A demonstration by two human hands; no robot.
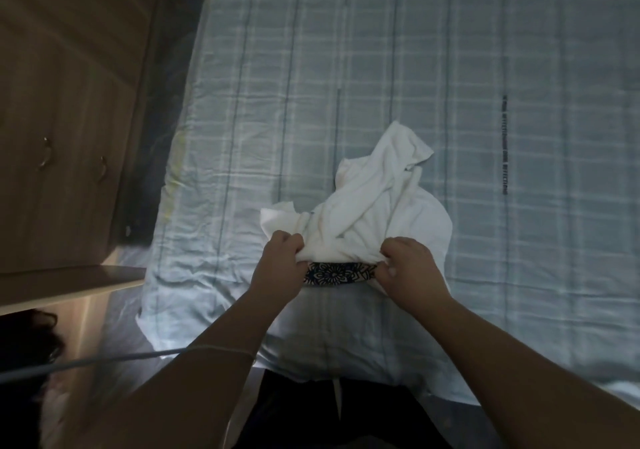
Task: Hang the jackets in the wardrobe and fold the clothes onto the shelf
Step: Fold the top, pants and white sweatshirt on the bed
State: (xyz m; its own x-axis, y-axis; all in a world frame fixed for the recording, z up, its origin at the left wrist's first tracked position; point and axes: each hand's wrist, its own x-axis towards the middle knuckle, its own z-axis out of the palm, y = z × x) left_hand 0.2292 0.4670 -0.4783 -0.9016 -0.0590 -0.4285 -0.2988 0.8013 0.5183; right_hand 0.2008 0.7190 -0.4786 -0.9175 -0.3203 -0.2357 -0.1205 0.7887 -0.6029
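Note:
A crumpled white garment lies in a heap on the bed, near its front edge. My left hand pinches the garment's near edge on the left. My right hand grips the same edge on the right, a short gap between the two. Under that edge a dark cloth with a pale flower pattern shows as a narrow band; the rest of it is hidden by the white garment.
A wooden wardrobe with two metal handles stands shut on the left. A light wooden ledge juts out below it. A thin white cable crosses my left forearm. The bed has a pale blue checked sheet.

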